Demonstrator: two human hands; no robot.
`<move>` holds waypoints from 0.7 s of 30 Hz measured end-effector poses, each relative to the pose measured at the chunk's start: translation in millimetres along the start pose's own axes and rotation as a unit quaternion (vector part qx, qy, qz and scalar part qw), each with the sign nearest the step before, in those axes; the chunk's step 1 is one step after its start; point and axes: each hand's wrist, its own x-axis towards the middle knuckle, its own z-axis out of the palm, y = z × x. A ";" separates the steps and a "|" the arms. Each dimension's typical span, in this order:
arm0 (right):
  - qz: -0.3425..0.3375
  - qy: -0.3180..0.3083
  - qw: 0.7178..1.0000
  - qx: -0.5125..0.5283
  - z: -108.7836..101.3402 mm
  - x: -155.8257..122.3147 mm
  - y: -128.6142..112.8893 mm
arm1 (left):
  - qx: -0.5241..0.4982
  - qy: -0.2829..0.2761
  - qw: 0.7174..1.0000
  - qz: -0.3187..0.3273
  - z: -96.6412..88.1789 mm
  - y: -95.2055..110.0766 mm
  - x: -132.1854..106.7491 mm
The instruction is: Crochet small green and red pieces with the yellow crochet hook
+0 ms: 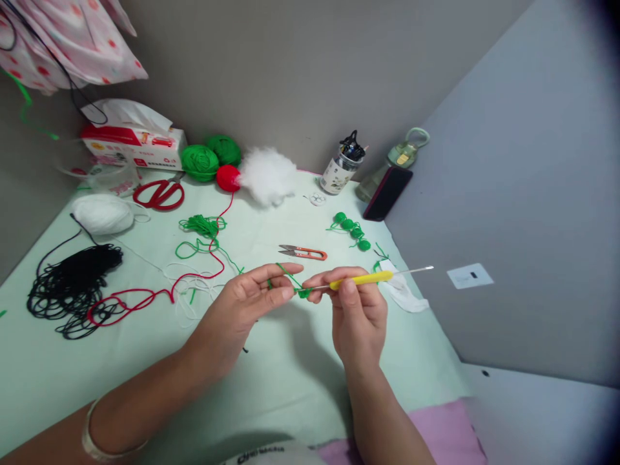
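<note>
My right hand (359, 316) is closed around the yellow handle of a crochet hook (363, 279), whose metal shaft points left and whose other end sticks out to the right. At the hook's left tip sits a small piece of green crochet (303, 293), between the fingertips of both hands. My left hand (256, 294) pinches this piece, and a strand of green yarn (289, 274) runs over its raised index finger. Just beyond the hands lies a pair of orange thread snips (304, 252). The exact stitch is too small to make out.
Black yarn (72, 287), red yarn (227, 179), white yarn (103, 214) and green balls (200, 163) lie left and back. Red scissors (159, 194) rest near a tissue box (135, 147). White stuffing (268, 175), a pen cup (340, 169), a phone (387, 194) and small green balls (352, 227) stand farther right.
</note>
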 end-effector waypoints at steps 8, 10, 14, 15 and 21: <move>-0.050 -0.003 0.998 -0.039 1.0 -4.1 -0.1 | 0.035 0.013 0.999 0.028 -3.1 -4.9 0.2; -0.084 -0.010 0.993 -0.088 1.2 -6.3 -0.2 | 0.032 0.021 0.999 0.032 -3.9 -5.6 1.2; -0.237 -0.067 0.945 -0.214 0.8 -10.6 2.6 | 0.014 0.033 0.999 0.031 -4.6 -6.1 2.6; -0.275 -0.077 0.924 -0.253 0.9 -11.3 3.7 | 0.005 0.030 0.999 0.027 -4.4 -5.9 2.6; -0.375 -0.077 0.811 -0.443 4.2 -11.8 4.4 | -0.070 -0.013 0.997 -0.026 -2.0 -3.8 2.4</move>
